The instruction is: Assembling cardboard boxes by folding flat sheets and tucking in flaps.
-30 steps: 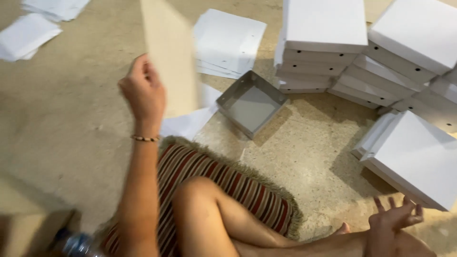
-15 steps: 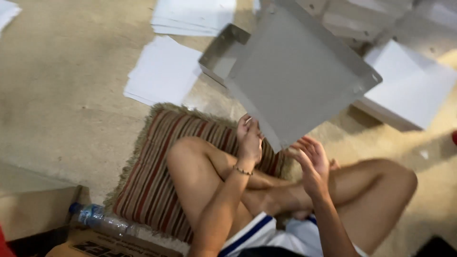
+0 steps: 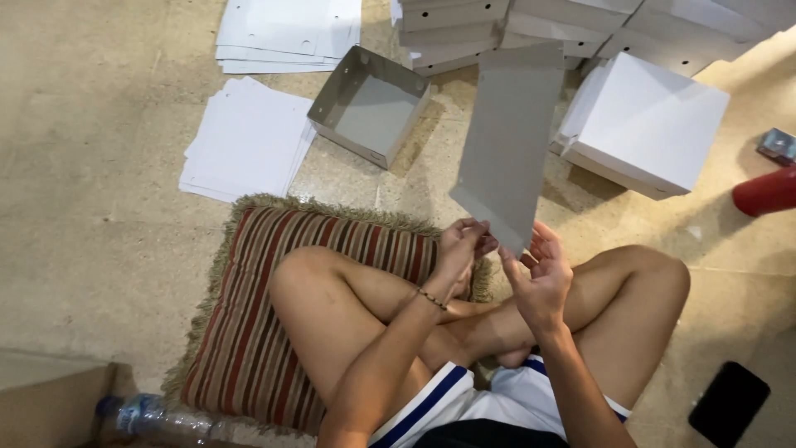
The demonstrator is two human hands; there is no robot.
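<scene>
between the two hands: a flat grey cardboard sheet (image 3: 510,145) stands nearly upright, its lower edge held above the crossed legs.
left hand (image 3: 460,249): grip closed on the sheet's lower left corner, fingers curled over the edge; a thin bracelet (image 3: 431,299) sits on the wrist.
right hand (image 3: 541,278): grip on the sheet's lower right corner, thumb and fingertips pinching the edge, the other fingers spread loosely.
sheet: leans away from the hands, its top reaching up in front of the stacked boxes.
beyond the left hand: an open grey box tray (image 3: 371,104) lies on the floor, hollow side up, well apart from the grip.
further left of that hand: a pile of flat white sheets (image 3: 245,137) lies on the floor, and a second white pile (image 3: 286,33) lies beyond it.
beyond the right hand: a closed white box (image 3: 643,124) rests on the floor, with a stack of white boxes (image 3: 464,29) behind the held sheet.
under the person: a striped fringed cushion (image 3: 249,323) lies on the stone floor (image 3: 91,191).
far right of the right hand: a red object (image 3: 767,192) and a dark flat item (image 3: 730,402) lie on the floor.
below left of the left hand: a plastic bottle (image 3: 149,415) lies beside the cushion.
</scene>
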